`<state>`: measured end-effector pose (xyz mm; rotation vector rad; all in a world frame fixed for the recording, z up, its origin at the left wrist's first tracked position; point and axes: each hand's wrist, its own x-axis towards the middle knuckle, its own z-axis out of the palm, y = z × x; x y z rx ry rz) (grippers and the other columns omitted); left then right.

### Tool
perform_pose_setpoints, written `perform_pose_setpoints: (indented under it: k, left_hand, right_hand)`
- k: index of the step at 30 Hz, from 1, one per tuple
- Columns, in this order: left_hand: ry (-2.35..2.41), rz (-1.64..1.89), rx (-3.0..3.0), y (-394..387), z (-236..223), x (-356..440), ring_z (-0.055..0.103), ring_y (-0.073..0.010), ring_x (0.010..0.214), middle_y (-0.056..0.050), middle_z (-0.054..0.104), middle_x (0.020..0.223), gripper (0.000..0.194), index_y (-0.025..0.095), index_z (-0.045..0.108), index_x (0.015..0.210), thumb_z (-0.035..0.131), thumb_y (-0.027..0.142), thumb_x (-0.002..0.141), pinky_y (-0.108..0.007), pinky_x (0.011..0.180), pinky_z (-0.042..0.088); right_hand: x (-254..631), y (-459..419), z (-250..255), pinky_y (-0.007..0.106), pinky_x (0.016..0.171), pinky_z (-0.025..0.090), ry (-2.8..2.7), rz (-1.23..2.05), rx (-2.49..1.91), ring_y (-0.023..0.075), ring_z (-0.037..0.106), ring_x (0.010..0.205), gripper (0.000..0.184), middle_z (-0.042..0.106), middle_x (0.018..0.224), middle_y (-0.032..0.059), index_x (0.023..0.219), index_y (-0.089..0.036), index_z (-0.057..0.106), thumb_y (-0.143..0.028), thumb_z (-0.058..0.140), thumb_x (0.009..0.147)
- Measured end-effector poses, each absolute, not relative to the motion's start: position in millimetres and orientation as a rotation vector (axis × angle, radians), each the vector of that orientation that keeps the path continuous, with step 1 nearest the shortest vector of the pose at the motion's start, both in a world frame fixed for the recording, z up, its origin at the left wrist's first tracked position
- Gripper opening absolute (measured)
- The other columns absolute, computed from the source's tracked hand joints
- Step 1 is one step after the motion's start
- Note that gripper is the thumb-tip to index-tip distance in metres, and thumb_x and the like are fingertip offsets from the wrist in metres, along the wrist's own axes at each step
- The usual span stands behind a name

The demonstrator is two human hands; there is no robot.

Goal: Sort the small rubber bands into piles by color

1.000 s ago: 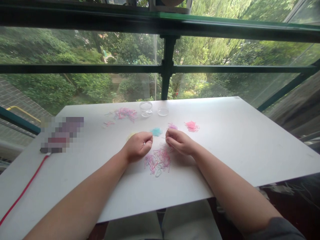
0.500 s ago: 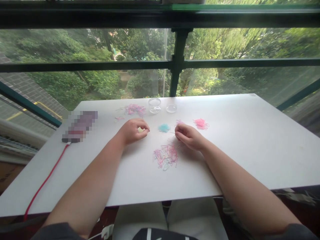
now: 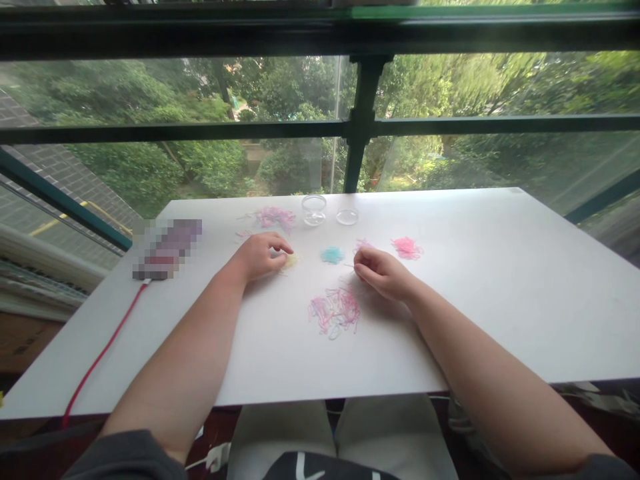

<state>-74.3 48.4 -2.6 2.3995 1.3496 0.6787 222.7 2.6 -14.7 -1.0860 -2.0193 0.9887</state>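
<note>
"Windows (image 3: 450,93) at twelve. Fingers?"

"Left hand (image 3: 260,257): parted by yellow bands (image 3: 290,262), ten o'clock from the mixed pile (image 3: 345,308). Right hand (image 3: 383,274): pinching a pale strand (image 3: 349,266), one o'clock; thinness wants gentleness."

- Blue pile (image 3: 332,254): small, compact tangle of thin bands, lying flat; centre of the clock.
- Mixed pile (image 3: 334,312): loose pink, purple and pale loops, spread at six o'clock.
- Yellow pile (image 3: 290,262): pale, partly hidden, at nine.
- Lilac pile (image 3: 363,245): partly hidden, near three.
- Pink pile (image 3: 407,247): bright, bunched, farther toward three.
- Pink-purple pile (image 3: 275,218): loosely heaped at ten.
- Pale strand (image 3: 349,265): thin, roughly level, near four.
</note>
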Motion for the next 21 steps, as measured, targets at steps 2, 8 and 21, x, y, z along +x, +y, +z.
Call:
perform_pose_setpoints:
  k: [2, 8, 21]
  left_hand:
    - [1.367, 0.685, 2.402, 48.7, -1.5, -74.8, 0.061, -0.0150, 0.078, -0.002, 0.069, 0.091, 0.024, 0.019, 0.072, 0.081, 0.052, 0.020, 0.069, -0.024, 0.071, 0.046]
    - [1.466, 0.877, 2.403, 46.0, 2.3, -68.0, 0.060, -0.0148, 0.074, -0.003, 0.069, 0.088, 0.025, 0.017, 0.071, 0.079, 0.048, 0.017, 0.070, -0.025, 0.071, 0.047]
    - [0.929, 0.763, 2.562, 5.2, 0.1, -5.8, 0.062, -0.0132, 0.076, -0.003, 0.069, 0.095, 0.024, 0.019, 0.064, 0.102, 0.058, 0.029, 0.081, -0.028, 0.076, 0.048]
  right_hand:
    - [222.3, 2.6, -13.9, 0.024, 0.053, 0.031, -2.018, 0.993, -1.085, 0.0100, 0.037, 0.055, 0.008, 0.042, 0.061, -0.0046, 0.074, -0.019, 0.045, -0.023, 0.048, 0.081]
    - [221.6, 1.0, -11.6, 0.024, 0.053, 0.031, -2.028, 0.984, -1.092, 0.0102, 0.036, 0.055, 0.007, 0.042, 0.061, -0.0041, 0.074, -0.019, 0.045, -0.023, 0.048, 0.080]
    - [213.7, -4.8, -5.6, 0.023, 0.052, 0.032, -2.089, 0.992, -1.018, 0.0092, 0.038, 0.054, 0.009, 0.044, 0.059, -0.0040, 0.076, -0.018, 0.051, -0.024, 0.051, 0.082]
